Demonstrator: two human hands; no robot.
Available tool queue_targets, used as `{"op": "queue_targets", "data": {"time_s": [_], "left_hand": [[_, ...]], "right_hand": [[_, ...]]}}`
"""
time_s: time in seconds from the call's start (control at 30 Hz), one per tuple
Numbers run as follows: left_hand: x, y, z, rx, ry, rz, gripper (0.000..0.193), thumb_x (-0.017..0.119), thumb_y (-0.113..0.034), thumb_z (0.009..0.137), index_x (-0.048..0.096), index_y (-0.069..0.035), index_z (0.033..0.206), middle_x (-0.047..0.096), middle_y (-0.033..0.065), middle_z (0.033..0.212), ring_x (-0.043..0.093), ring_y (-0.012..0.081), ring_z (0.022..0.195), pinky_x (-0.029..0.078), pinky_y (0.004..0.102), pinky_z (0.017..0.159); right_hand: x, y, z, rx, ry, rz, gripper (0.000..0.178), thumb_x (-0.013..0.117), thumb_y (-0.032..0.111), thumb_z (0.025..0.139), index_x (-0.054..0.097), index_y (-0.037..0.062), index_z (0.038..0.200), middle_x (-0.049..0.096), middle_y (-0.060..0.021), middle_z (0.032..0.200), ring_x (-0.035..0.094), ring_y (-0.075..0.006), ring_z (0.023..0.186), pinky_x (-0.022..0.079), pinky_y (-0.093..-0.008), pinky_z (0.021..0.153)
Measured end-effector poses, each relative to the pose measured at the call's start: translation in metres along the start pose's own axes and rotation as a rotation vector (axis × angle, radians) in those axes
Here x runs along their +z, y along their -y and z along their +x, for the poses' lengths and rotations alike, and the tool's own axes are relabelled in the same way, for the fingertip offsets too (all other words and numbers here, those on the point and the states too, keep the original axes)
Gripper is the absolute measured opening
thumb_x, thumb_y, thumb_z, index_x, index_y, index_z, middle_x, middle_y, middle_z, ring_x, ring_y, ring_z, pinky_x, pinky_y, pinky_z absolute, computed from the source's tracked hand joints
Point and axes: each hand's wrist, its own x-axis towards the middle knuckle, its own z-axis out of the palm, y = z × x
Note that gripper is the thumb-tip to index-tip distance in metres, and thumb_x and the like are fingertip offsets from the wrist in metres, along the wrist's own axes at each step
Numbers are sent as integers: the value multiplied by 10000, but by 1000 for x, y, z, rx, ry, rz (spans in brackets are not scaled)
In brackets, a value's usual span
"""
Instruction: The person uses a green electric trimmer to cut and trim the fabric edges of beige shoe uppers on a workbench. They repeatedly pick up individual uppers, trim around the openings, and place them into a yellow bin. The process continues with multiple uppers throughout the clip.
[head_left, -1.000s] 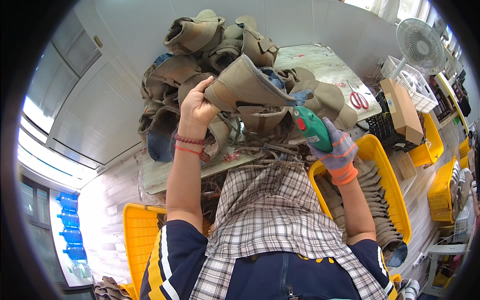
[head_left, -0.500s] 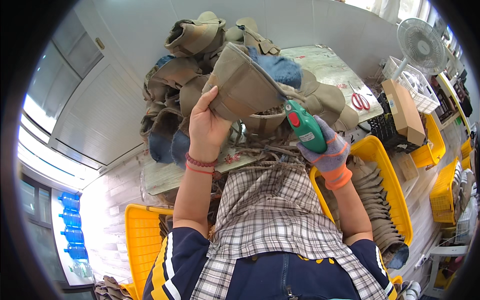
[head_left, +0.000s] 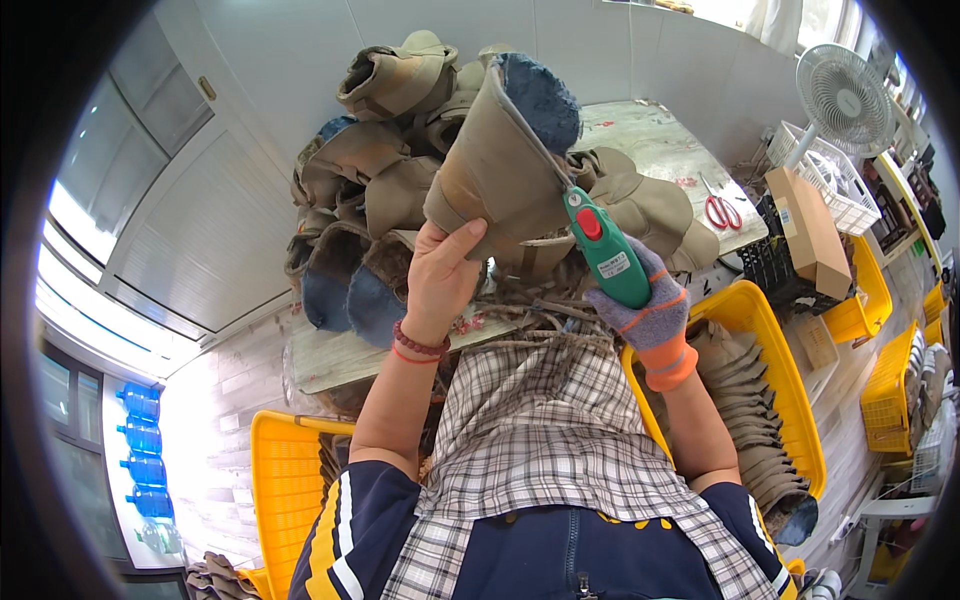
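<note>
My bare left hand [head_left: 446,268] grips a khaki hat [head_left: 490,165] with blue fuzzy lining, thumb on the outside and fingers behind. Wearing a grey and orange glove, my right hand [head_left: 655,305] is wrapped round green cordless electric scissors [head_left: 608,248] with a red switch. The tool's tip is at the right edge of the hat; whether its blades are parted is too small to tell. Behind and left of the held hat lies a heap of similar hats [head_left: 350,165]. Cut brown strips [head_left: 550,312] lie tangled at the table's near edge, by my checked apron [head_left: 535,410].
Red-handled scissors [head_left: 722,210] lie on the table [head_left: 640,130] to the right. A yellow crate [head_left: 800,430] of stacked hats stands at my right, another yellow crate [head_left: 285,480] at my left. Farther right are a cardboard box [head_left: 810,235] and a fan [head_left: 845,100].
The hat has turned in my left hand, its blue-lined opening swinging up and more into view. My left hand has shifted lower and right. The electric scissors stay at the hat's edge.
</note>
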Motion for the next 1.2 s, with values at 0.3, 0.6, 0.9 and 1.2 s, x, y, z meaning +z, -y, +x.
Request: {"op": "queue_targets", "data": {"time_s": [0.3, 0.6, 0.9, 1.2], "left_hand": [[-17, 14, -8, 115, 54, 847, 246, 575, 6, 866, 573, -1, 1112, 581, 79, 1060, 540, 190, 979, 413, 306, 850], [-20, 11, -14, 371, 390, 1429, 349, 581, 8, 765, 582, -3, 1114, 468, 218, 1250, 394, 443, 1171, 309, 486, 1013], [-19, 17, -26, 334, 507, 1620, 398, 562, -30, 778, 573, -27, 1176, 457, 194, 1286, 343, 420, 1241, 272, 529, 1026], [-11, 32, 119, 675, 411, 1576, 302, 650, -97, 765, 604, 23, 1038, 548, 165, 1092, 463, 383, 1050, 373, 433, 926]], "right_hand": [[2, 4, 2, 98, -43, 51, 573, 818, 154, 675, 561, 27, 1172, 664, -60, 948, 607, -91, 809, 517, -256, 719], [-2, 15, 5, 317, -50, 169, 497, 800, 142, 700, 576, 3, 1121, 660, -38, 905, 592, -64, 770, 509, -227, 681], [-9, 12, 12, 442, -73, 385, 425, 781, 145, 727, 583, -4, 1072, 633, -13, 830, 562, -53, 711, 483, -210, 622], [-75, -39, -4, 509, -422, 427, 300, 735, 131, 784, 577, 14, 1012, 583, -12, 736, 518, -69, 558, 432, -202, 480]]}}
